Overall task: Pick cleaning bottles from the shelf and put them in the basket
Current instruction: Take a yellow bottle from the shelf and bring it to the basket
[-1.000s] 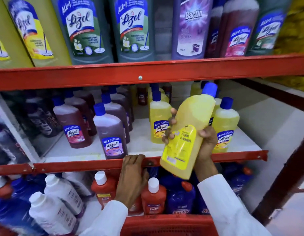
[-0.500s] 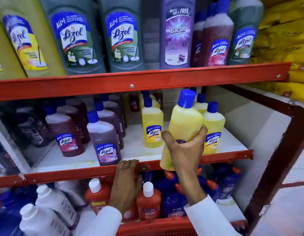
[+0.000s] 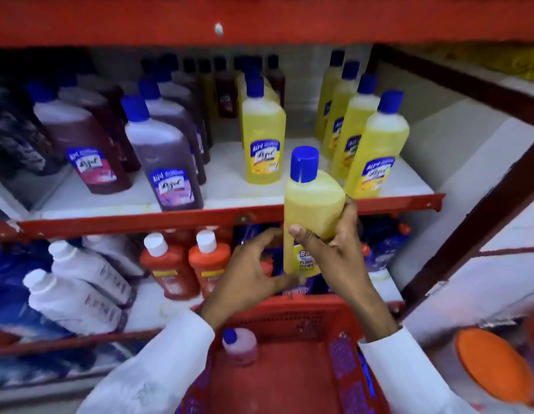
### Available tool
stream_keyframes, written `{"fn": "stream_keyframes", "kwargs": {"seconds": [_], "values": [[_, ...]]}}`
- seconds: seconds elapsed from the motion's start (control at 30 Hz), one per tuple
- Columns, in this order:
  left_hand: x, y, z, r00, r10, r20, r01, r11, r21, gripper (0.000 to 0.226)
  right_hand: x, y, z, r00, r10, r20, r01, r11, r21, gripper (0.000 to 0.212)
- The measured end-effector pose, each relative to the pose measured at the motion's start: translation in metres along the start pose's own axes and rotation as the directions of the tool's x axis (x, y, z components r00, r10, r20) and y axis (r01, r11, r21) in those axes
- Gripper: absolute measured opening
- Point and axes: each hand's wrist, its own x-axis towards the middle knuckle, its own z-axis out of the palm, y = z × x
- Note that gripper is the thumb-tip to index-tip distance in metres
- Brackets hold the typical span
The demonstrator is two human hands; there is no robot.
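Note:
My right hand [image 3: 334, 252] grips a yellow cleaning bottle [image 3: 312, 210] with a blue cap, held upright in front of the red shelf edge [image 3: 170, 221], above the red basket [image 3: 289, 312]. My left hand [image 3: 247, 270] is beside the bottle's lower part with fingers spread, its fingertips touching or nearly touching the bottle's base. A pink bottle with a blue cap [image 3: 238, 346] lies inside the basket. More yellow bottles [image 3: 376, 144] and purple ones [image 3: 167, 162] stand on the shelf behind.
Red bottles with white caps [image 3: 170, 264] and white bottles [image 3: 80, 288] fill the lower shelf. A dark upright post [image 3: 474, 222] frames the rack on the right. An orange round object [image 3: 495, 363] sits at the lower right.
My right hand has drawn the yellow bottle off the shelf and down toward the basket. My left hand has left the shelf edge and moved beside the bottle. The view has tilted down.

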Motion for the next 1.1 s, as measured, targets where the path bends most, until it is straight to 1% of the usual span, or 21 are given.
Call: {"fn": "stream_keyframes", "kwargs": {"seconds": [0.03, 0.1, 0.13, 0.17, 0.2, 0.27, 0.33, 0.43, 0.57, 0.67, 0.73, 0.8, 0.83, 0.87, 0.9, 0.97, 1.03, 1.1], "values": [[-0.003, -0.007, 0.009, 0.999, -0.036, -0.008, 0.036, 0.997, -0.072, 0.058, -0.008, 0.014, -0.002, 0.999, 0.025, 0.028, -0.025, 1.0, 0.001, 0.071], [-0.014, -0.032, 0.03, 0.988, -0.152, -0.03, 0.143, 0.97, -0.197, 0.05, -0.028, 0.045, -0.007, 0.994, 0.095, 0.058, -0.093, 0.995, -0.035, 0.074], [-0.022, -0.045, 0.041, 0.979, -0.205, -0.024, 0.193, 0.951, -0.241, 0.049, -0.037, 0.061, -0.009, 0.99, 0.126, 0.071, -0.122, 0.991, -0.051, 0.075], [-0.03, -0.061, 0.053, 0.97, -0.244, -0.012, 0.234, 0.941, -0.244, 0.05, -0.047, 0.078, -0.014, 0.982, 0.17, 0.085, -0.164, 0.984, -0.069, 0.074], [-0.038, -0.074, 0.064, 0.965, -0.262, -0.004, 0.254, 0.94, -0.229, 0.052, -0.055, 0.093, -0.017, 0.972, 0.212, 0.1, -0.204, 0.975, -0.085, 0.072], [-0.052, -0.105, 0.087, 0.951, -0.308, 0.01, 0.306, 0.941, -0.146, 0.049, -0.068, 0.13, -0.025, 0.949, 0.291, 0.119, -0.272, 0.95, -0.157, 0.07], [-0.063, -0.137, 0.108, 0.927, -0.373, 0.032, 0.374, 0.925, -0.058, 0.044, -0.078, 0.167, -0.032, 0.927, 0.347, 0.145, -0.302, 0.916, -0.265, 0.068], [-0.074, -0.173, 0.135, 0.885, -0.465, -0.002, 0.465, 0.883, 0.063, 0.04, -0.089, 0.209, -0.034, 0.892, 0.42, 0.166, -0.316, 0.843, -0.435, 0.065], [-0.082, -0.207, 0.163, 0.792, -0.61, -0.017, 0.605, 0.782, 0.15, 0.034, -0.106, 0.25, -0.028, 0.845, 0.488, 0.217, -0.329, 0.795, -0.509, 0.057], [-0.09, -0.243, 0.184, 0.74, -0.669, -0.069, 0.67, 0.724, 0.166, 0.031, -0.113, 0.274, -0.026, 0.838, 0.499, 0.221, -0.32, 0.777, -0.541, 0.054], [-0.092, -0.254, 0.191, 0.733, -0.673, -0.098, 0.679, 0.716, 0.162, 0.026, -0.114, 0.281, -0.025, 0.832, 0.513, 0.213, -0.334, 0.769, -0.545, 0.054], [-0.087, -0.237, 0.185, 0.721, -0.681, -0.131, 0.693, 0.71, 0.122, 0.024, -0.112, 0.286, -0.025, 0.822, 0.525, 0.22, -0.342, 0.765, -0.546, 0.054], [-0.084, -0.229, 0.181, 0.71, -0.692, -0.133, 0.703, 0.707, 0.079, 0.025, -0.109, 0.287, -0.026, 0.811, 0.538, 0.231, -0.342, 0.755, -0.559, 0.055], [-0.082, -0.222, 0.176, 0.715, -0.688, -0.121, 0.698, 0.712, 0.072, 0.026, -0.107, 0.289, -0.027, 0.799, 0.55, 0.244, -0.342, 0.748, -0.569, 0.056], [-0.078, -0.21, 0.169, 0.732, -0.673, -0.107, 0.682, 0.726, 0.095, 0.03, -0.104, 0.289, -0.028, 0.785, 0.566, 0.254, -0.348, 0.741, -0.574, 0.057], [-0.073, -0.188, 0.155, 0.773, -0.627, -0.102, 0.635, 0.76, 0.14, 0.037, -0.096, 0.28, -0.032, 0.781, 0.562, 0.271, -0.347, 0.752, -0.56, 0.053], [-0.069, -0.167, 0.14, 0.81, -0.573, -0.128, 0.586, 0.798, 0.141, 0.042, -0.086, 0.263, -0.038, 0.802, 0.531, 0.274, -0.348, 0.787, -0.509, 0.046], [-0.063, -0.143, 0.122, 0.849, -0.489, -0.2, 0.522, 0.836, 0.172, 0.049, -0.073, 0.236, -0.046, 0.846, 0.469, 0.254, -0.333, 0.836, -0.436, 0.042]]}}
